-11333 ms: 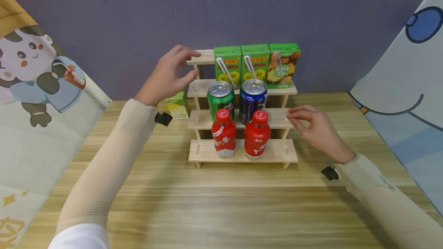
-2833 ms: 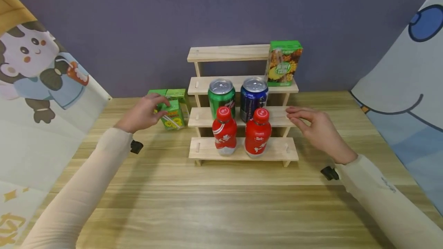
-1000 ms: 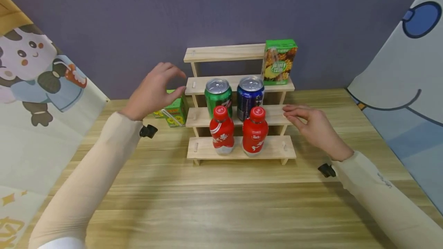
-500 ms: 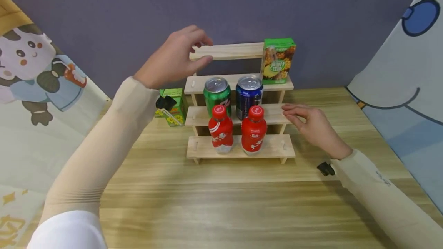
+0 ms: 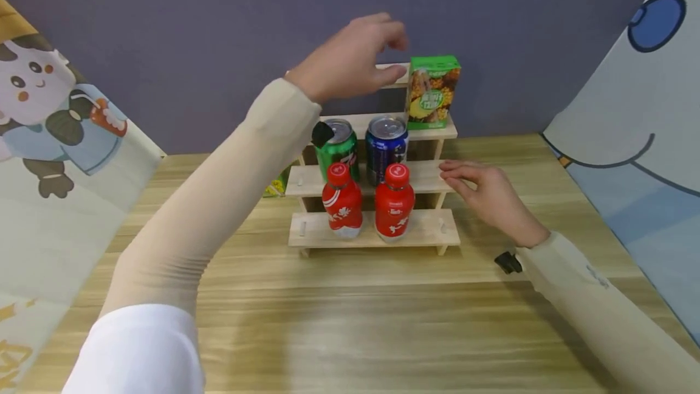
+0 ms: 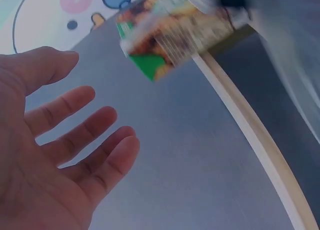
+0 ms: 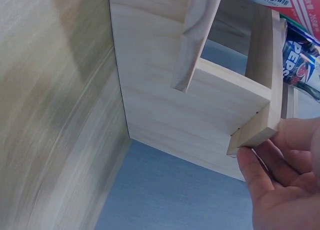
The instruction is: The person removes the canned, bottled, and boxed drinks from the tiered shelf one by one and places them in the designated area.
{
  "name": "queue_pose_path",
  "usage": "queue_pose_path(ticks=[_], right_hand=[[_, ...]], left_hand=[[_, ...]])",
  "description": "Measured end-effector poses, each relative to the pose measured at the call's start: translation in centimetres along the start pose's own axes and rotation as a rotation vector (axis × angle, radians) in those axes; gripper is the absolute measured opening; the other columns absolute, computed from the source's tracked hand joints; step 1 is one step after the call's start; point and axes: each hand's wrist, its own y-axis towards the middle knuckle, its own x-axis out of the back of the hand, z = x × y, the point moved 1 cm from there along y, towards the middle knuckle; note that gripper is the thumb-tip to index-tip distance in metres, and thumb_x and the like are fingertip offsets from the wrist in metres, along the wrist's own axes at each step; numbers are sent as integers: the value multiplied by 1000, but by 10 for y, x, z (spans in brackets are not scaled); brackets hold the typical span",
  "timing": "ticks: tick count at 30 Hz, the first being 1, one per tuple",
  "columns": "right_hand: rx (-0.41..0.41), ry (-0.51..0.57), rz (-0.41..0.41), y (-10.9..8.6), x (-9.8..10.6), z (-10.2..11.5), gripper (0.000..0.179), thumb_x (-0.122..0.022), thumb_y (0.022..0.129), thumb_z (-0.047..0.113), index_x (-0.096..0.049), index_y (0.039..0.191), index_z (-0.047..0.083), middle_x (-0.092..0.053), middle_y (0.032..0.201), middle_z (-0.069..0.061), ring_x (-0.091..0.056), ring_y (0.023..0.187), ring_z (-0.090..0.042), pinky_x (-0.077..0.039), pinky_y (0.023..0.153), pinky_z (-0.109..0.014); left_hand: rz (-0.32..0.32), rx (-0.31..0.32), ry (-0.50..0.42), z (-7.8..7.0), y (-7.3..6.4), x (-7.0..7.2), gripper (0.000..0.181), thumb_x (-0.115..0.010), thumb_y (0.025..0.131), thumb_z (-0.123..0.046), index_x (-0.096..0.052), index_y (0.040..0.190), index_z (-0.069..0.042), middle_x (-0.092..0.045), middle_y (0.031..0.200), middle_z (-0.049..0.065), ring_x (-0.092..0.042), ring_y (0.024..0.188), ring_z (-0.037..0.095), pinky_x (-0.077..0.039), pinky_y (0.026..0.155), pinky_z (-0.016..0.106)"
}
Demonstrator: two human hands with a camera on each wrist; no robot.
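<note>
My left hand [image 5: 355, 56] is raised over the top step of a tiered wooden shelf [image 5: 429, 233], fingers loosely bent and apart, holding nothing. Just right of its fingertips stands a green juice carton [image 5: 434, 93] printed with pineapple. In the left wrist view, the same carton [image 6: 170, 35] lies beyond the spread fingers of that hand [image 6: 65, 135]. At the shelf's right side, my right hand [image 5: 492, 199] pinches the end of the second step from the bottom; the right wrist view shows thumb and fingertips of this hand [image 7: 280, 175] on the board's end.
A green can [image 5: 339, 154] and a blue Pepsi can [image 5: 387, 148] stand mid-shelf. Two red bottles [image 5: 343, 202] occupy the bottom step in front. Left of the shelf, a carton [image 5: 277, 186] on the table [image 5: 350, 321] is mostly behind my left forearm.
Two green cartons left the top of the shelf for the table at its left. My left hand then rose and moved right, emptied, to beside the last carton. My right hand stayed.
</note>
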Motion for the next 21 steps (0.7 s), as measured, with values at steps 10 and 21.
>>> queue_pose_path(ticks=[10, 21], right_hand=[[25, 16, 7, 1, -1, 2, 16, -67, 88, 5, -72, 102, 3, -64, 118, -8, -59, 108, -24, -48, 88, -42], [19, 39, 3, 1, -4, 5, 15, -66, 88, 5, -72, 102, 3, -64, 116, -8, -59, 108, -25, -47, 89, -43]], left_hand=[[169, -29, 51, -21, 31, -15, 47, -48, 98, -37, -47, 138, -14, -44, 137, 6, -40, 125, 19, -38, 99, 31], [178, 24, -4, -20, 35, -22, 30, -49, 99, -26, -52, 126, -13, -56, 119, 1, -55, 99, 10, -47, 78, 22]])
